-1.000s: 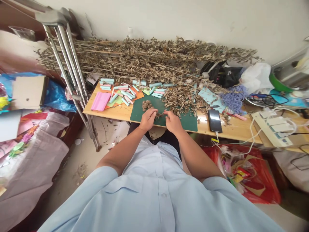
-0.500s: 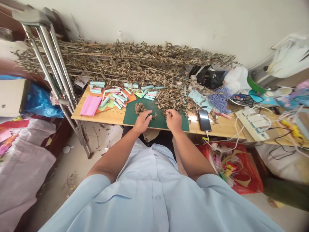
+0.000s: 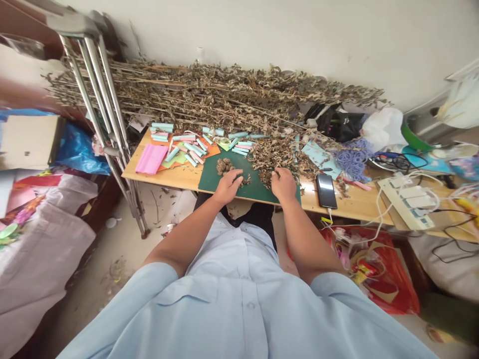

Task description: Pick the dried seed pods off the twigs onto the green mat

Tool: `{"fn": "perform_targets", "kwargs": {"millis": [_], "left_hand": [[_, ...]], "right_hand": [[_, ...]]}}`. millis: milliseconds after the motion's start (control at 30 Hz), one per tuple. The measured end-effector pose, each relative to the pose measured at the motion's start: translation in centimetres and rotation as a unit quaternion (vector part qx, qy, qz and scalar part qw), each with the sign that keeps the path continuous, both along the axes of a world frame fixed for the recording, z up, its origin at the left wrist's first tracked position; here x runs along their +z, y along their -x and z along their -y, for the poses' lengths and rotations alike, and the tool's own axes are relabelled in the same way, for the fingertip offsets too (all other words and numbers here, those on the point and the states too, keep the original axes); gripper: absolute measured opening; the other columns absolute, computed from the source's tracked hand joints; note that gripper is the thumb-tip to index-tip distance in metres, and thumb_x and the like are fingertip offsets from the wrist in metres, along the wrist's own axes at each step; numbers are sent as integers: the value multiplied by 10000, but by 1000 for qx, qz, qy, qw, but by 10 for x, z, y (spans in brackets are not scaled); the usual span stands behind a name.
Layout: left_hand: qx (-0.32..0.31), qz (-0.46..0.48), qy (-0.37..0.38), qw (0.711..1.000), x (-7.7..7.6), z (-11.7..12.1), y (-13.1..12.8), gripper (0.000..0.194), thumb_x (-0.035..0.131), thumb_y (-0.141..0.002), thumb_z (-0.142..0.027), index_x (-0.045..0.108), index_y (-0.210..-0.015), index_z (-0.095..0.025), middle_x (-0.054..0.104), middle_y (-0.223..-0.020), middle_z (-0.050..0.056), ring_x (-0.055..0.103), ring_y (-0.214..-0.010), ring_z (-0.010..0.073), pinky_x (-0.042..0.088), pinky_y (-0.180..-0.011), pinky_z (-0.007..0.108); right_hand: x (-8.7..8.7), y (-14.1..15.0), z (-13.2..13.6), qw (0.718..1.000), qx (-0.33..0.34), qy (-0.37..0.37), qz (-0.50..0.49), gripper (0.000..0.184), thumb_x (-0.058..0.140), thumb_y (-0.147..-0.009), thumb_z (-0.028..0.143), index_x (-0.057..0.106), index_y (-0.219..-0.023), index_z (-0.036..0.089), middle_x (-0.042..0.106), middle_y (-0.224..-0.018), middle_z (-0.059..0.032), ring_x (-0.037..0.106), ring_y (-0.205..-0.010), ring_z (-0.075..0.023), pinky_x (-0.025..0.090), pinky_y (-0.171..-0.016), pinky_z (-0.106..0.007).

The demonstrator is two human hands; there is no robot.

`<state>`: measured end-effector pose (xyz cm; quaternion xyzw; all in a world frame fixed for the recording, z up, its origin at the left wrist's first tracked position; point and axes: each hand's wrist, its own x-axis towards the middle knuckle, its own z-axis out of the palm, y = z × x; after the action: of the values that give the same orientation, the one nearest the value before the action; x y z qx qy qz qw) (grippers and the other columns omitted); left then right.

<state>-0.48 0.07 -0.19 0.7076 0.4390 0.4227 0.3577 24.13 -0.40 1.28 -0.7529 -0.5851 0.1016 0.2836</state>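
Observation:
My left hand [image 3: 228, 186] rests over the green mat [image 3: 258, 190], thumb apart from the outstretched fingers, beside a few small leaf crumbs [image 3: 246, 180]. Just beyond it sits a small cluster of brown crumpled balls [image 3: 225, 166]. My right hand [image 3: 283, 185] is at the near edge of a loose pile of dried leaves [image 3: 272, 155]. Its fingers are curled against the leaves; how much they grip is partly hidden.
Dried stalks [image 3: 209, 94] line the wall. Paper rolls [image 3: 194, 148] and pink paper [image 3: 151, 159] lie left on the table. A phone [image 3: 326, 190], purple yarn [image 3: 354, 157] and a power strip [image 3: 406, 202] are to the right. Crutches [image 3: 98, 85] stand at left.
The whole view has shifted slightly, so things appear further right. My right hand has moved a little rightward to the leaf pile. My left hand stays near the ball cluster.

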Motion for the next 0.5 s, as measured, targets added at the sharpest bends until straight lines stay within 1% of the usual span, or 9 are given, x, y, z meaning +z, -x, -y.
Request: {"fn": "perform_targets", "kwargs": {"millis": [133, 200, 367, 500], "left_hand": [[16, 9, 5, 1000, -2, -1, 0, 407, 502, -979, -469, 658, -1234, -193, 656, -1315, 116, 582, -1275, 265, 429, -1148, 448], [26, 16, 8, 999, -3, -2, 0, 401, 516, -973, -464, 662, -1225, -189, 660, -1300, 120, 589, -1260, 265, 432, -1141, 448], [51, 53, 26, 997, -3, -3, 0, 385, 532, -962, -463, 686, -1183, -188, 674, -1261, 113, 612, -1210, 255, 452, -1109, 436], [58, 106, 71, 990, 2, -6, 2, 383, 552, -947, -461, 700, -1154, -175, 701, -1203, 108, 646, -1136, 249, 489, -1057, 422]], "right_hand": [[0, -1, -4, 1000, 3, 30, -3, 381, 496, -939, 408, 709, -1197, 223, 630, -1269, -141, 636, -1071, -305, 492, -989, -487], [1, -1, -6, 999, 8, 41, 0, 383, 476, -947, 411, 720, -1171, 219, 632, -1266, -147, 639, -1061, -309, 495, -980, -490], [3, -3, -7, 1000, 8, -26, -10, 391, 435, -959, 389, 709, -1173, 210, 666, -1248, -136, 622, -1125, -288, 474, -1032, -471], [5, -11, -5, 997, 11, -72, -22, 404, 410, -960, 361, 702, -1177, 187, 687, -1240, -138, 618, -1163, -280, 466, -1059, -474]]}}
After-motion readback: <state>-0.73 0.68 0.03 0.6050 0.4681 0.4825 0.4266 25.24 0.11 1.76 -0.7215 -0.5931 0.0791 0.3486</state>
